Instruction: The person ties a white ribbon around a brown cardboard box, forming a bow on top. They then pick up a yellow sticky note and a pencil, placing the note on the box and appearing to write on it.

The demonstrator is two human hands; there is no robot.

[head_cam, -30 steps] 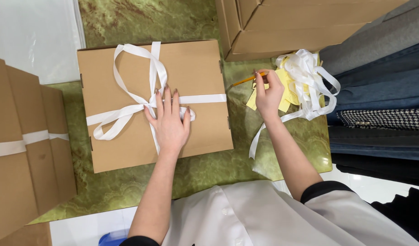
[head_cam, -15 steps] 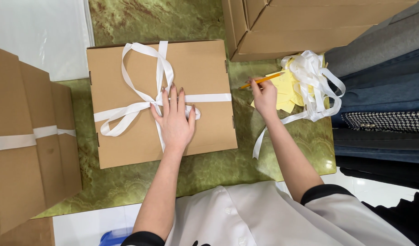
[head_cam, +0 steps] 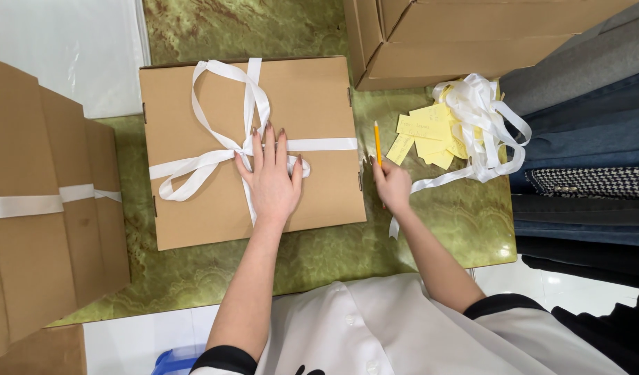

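A flat brown cardboard box (head_cam: 312, 104) lies on the green marbled table (head_cam: 333, 257), tied with a white ribbon (head_cam: 215, 153) in a loose bow. My left hand (head_cam: 272, 179) rests flat on the box lid, fingers spread, over the ribbon crossing. My right hand (head_cam: 392, 186) is just off the box's right edge and holds a yellow pencil (head_cam: 377, 142) that points away from me. Yellow paper notes (head_cam: 427, 132) lie a little to the right of the pencil, beside a heap of loose white ribbon (head_cam: 482, 121).
Stacked brown boxes with white ribbon (head_cam: 35, 208) stand at the left. An open cardboard carton (head_cam: 458, 42) sits at the back right. Folded dark and grey clothes (head_cam: 583, 160) lie along the right. A blue bin (head_cam: 173, 361) shows at the bottom edge.
My right hand has drawn the pencil away from the yellow notes and down toward the box's right edge. My left hand has stayed flat on the lid.
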